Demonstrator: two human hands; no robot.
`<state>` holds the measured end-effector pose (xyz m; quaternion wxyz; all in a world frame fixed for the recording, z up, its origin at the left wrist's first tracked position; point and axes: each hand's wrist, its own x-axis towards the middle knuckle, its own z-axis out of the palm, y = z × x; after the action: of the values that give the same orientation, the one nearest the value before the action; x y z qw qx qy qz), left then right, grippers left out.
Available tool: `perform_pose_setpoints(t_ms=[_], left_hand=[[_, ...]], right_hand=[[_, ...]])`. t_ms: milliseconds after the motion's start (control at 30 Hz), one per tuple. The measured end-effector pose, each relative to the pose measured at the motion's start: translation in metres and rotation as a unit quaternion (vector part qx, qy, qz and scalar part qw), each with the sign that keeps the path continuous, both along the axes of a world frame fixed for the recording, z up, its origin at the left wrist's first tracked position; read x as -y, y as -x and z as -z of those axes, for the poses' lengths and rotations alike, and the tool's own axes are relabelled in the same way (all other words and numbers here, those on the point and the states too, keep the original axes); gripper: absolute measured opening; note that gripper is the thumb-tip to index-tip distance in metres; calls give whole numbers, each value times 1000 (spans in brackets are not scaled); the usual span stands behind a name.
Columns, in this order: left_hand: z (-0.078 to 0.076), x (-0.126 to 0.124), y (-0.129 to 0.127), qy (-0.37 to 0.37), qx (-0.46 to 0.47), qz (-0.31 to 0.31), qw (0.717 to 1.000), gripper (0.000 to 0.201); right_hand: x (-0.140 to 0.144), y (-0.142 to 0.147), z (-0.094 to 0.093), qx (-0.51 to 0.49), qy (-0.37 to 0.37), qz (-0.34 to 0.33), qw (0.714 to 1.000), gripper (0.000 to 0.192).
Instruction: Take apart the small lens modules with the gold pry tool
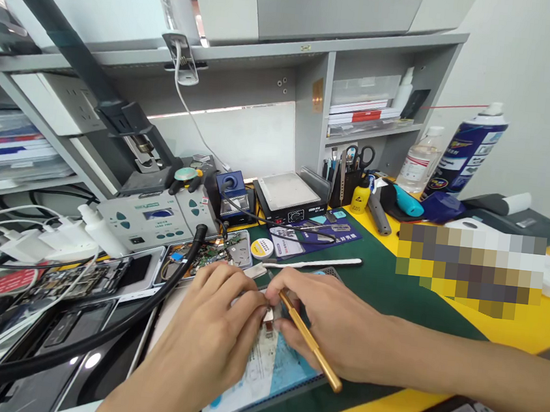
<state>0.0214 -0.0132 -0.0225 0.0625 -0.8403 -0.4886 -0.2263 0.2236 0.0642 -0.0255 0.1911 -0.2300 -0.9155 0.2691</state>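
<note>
My right hand [327, 310] is closed around a slim gold-handled tool [312, 343], whose tip is lost between the fingers. Its thumb and forefinger reach in close to my left hand [214, 321]. The left fingertips pinch a small electronic part [270, 317] with a white top and a brown ribbon-like end. Both hands rest over a blue and white work pad [283, 361] lying on the green mat [388, 290]. Just beyond the fingers lies a brush-like tool [321, 263] with a white handle and dark end.
A hot air station [148, 219] stands at the left, its black hose [167, 299] curving past my left arm. Phone parts [61, 321] crowd the left side. A heating plate [290, 194], a yellow bottle [360, 195] and a spray can [467, 151] stand behind. A patch at right is pixelated.
</note>
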Motion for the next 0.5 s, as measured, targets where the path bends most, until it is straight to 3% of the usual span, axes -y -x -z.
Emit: perform_pose_setpoints(t_ms=[500], left_hand=[[3,0,-2,-6,0,-3,1000,15]], right_hand=[[-1,2,5,-35,28,4,999,13]])
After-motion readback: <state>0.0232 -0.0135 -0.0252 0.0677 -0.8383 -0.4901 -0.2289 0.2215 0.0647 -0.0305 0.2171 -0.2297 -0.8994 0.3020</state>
